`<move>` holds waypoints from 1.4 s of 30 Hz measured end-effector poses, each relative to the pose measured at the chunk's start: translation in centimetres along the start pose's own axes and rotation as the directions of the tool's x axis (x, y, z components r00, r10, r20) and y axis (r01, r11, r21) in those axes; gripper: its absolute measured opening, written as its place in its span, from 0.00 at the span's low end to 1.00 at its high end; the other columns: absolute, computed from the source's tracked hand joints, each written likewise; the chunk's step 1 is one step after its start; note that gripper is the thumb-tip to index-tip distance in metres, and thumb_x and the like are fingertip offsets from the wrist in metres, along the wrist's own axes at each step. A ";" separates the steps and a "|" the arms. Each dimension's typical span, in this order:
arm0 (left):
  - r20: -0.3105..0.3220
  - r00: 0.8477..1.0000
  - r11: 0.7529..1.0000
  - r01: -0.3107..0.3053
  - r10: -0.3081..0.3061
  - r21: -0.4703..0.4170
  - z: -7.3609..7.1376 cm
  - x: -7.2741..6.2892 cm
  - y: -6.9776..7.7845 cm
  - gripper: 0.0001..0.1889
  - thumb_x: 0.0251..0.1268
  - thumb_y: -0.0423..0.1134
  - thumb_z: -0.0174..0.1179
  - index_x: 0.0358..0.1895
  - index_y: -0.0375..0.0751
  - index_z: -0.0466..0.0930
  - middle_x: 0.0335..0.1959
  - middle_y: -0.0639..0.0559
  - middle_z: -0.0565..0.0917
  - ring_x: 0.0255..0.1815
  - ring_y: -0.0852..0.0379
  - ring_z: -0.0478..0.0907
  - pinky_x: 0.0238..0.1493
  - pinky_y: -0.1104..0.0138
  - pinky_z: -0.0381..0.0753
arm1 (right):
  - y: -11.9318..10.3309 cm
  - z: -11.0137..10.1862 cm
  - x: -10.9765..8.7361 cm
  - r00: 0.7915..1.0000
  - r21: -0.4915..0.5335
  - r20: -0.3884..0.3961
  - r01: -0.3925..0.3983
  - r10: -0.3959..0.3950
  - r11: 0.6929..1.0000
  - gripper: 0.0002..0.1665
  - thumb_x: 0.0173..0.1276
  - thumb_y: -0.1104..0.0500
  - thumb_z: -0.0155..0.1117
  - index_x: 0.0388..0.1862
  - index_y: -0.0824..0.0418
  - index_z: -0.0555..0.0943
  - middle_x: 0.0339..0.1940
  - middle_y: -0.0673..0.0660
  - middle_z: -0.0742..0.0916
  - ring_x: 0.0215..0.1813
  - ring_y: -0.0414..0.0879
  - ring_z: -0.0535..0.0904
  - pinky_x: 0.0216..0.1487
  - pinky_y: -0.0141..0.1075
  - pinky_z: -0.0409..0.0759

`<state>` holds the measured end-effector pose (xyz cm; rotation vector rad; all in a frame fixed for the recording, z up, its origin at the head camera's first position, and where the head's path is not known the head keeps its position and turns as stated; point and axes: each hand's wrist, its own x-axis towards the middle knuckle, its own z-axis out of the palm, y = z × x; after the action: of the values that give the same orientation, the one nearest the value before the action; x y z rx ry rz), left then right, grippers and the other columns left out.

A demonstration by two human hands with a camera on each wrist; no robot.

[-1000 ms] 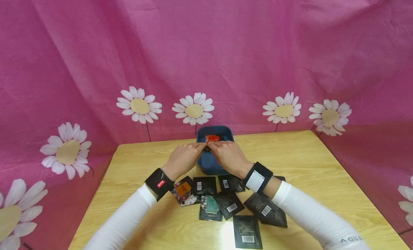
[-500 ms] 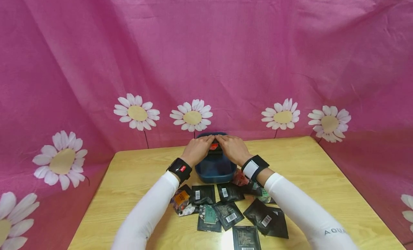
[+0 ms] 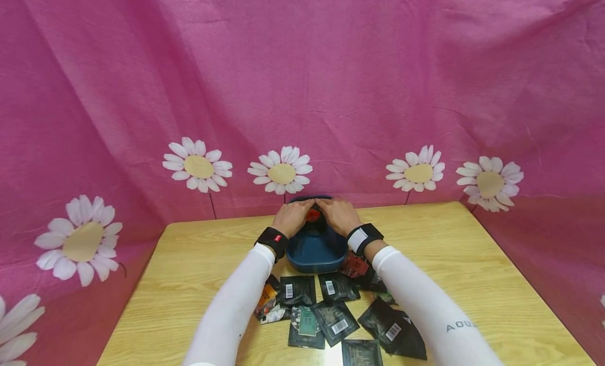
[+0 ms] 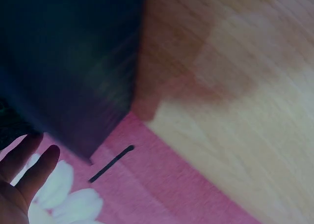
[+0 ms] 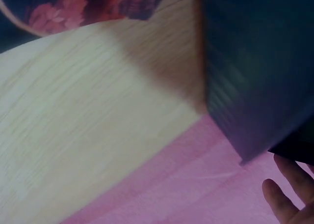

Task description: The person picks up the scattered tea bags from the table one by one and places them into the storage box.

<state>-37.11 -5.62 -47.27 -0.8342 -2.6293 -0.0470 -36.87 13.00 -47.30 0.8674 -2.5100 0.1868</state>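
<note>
My left hand [image 3: 292, 218] and right hand [image 3: 339, 216] meet at the far end of a dark blue plastic bin [image 3: 315, 250]. Between them they hold flat sachets, with a red sachet [image 3: 313, 215] showing in the gap. A dark, crinkled sachet [image 4: 10, 123] lies against the left fingers in the left wrist view. In the right wrist view, the edge of a black sachet [image 5: 297, 153] rests at the right fingertips. Most of what the hands hold is hidden behind them.
Several sachets lie in front of the bin on the wooden table [image 3: 198, 282]: a red one [image 3: 355, 265], a green-labelled one [image 3: 307, 324], an orange-labelled one [image 3: 267, 295] and black ones [image 3: 335, 324]. A pink flowered cloth [image 3: 350, 93] hangs close behind the bin.
Both hands have moved from over the bin's middle to its far end, and their wrists have drawn closer together. The red sachet at the right has come into view. The head view has tilted up.
</note>
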 end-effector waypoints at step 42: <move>0.186 0.981 0.997 0.058 -0.047 -0.056 -7.9 -9.8 0.9 0.54 0.56 0.68 0.60 0.81 0.54 0.42 0.82 0.48 0.44 0.81 0.35 0.39 0.75 0.35 0.45 | -6.2 -9.1 -3.9 0.964 0.003 0.265 0.024 -0.023 1.000 0.63 0.53 0.29 0.69 0.81 0.46 0.50 0.82 0.59 0.54 0.81 0.62 0.48 0.75 0.67 0.49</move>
<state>-26.52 -11.43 -43.58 -0.8258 -2.8371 -0.0681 -26.84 12.73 -41.32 0.9784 -2.7441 0.0652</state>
